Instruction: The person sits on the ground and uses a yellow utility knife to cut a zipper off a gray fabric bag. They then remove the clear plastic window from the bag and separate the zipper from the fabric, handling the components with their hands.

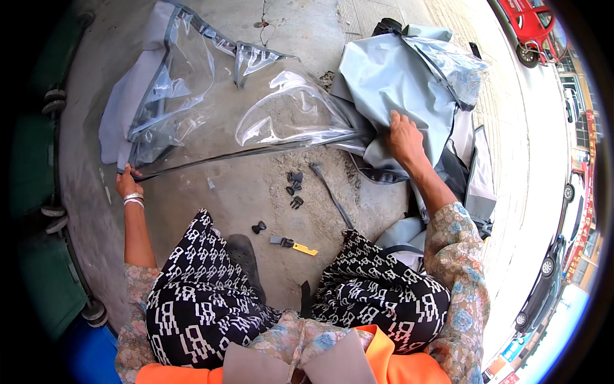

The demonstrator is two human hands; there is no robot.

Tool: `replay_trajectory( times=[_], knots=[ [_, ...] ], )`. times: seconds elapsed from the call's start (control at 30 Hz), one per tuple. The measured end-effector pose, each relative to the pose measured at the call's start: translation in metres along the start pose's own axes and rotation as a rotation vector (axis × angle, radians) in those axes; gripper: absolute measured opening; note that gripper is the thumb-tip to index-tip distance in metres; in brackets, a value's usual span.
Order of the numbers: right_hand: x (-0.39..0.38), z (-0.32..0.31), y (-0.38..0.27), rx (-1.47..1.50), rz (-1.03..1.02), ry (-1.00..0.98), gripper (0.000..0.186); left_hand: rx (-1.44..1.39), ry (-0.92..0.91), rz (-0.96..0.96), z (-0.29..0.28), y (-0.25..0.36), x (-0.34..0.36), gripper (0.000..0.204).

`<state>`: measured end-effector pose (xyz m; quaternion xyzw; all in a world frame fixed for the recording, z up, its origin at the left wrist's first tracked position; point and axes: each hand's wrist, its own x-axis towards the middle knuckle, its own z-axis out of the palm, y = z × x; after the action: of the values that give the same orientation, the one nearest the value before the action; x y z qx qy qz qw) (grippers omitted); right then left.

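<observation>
A clear plastic sheet (281,118) with grey fabric trim is spread over the concrete in front of me. My left hand (130,184) is closed on the sheet's near left corner, where a dark trim strip (243,155) begins and runs taut to the right. My right hand (404,137) is closed on light grey coated fabric (377,77), bunched at the sheet's right end; its thumb side is partly hidden. Between my knees and the sheet lie several black plastic buckles (294,182), a loose dark strap (331,194) and a yellow-handled cutter (299,246) beside a short grey strap piece.
More grey and black fabric (470,166) is heaped at the right. Green bins (38,160) on wheels line the left side. A dark shoe (245,262) is at my left knee. Parked cars (553,256) and a red vehicle (527,25) stand far right.
</observation>
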<state>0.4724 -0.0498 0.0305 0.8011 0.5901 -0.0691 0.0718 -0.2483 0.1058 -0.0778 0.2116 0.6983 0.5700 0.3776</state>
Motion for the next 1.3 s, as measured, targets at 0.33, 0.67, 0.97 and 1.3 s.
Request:
replay_trajectory(
  times=[0.33, 0.67, 0.97, 1.3],
  knots=[
    [0.016, 0.002, 0.198, 0.36, 0.478, 0.059, 0.03, 0.068, 0.25, -0.067, -0.049, 0.026, 0.109, 0.011],
    [-0.037, -0.103, -0.042, 0.411, -0.565, 0.318, 0.079, -0.443, -0.216, 0.465, 0.028, 0.276, -0.081, 0.013],
    [-0.032, -0.086, -0.071, 0.719, -0.891, -0.641, 0.023, 0.667, 0.263, 1.432, -0.039, 0.34, -0.177, 0.022],
    [0.089, -0.069, -0.071, 0.95, -0.244, 0.082, 0.05, 1.202, -0.654, 1.024, 0.393, 0.336, -0.024, 0.083]
  ],
)
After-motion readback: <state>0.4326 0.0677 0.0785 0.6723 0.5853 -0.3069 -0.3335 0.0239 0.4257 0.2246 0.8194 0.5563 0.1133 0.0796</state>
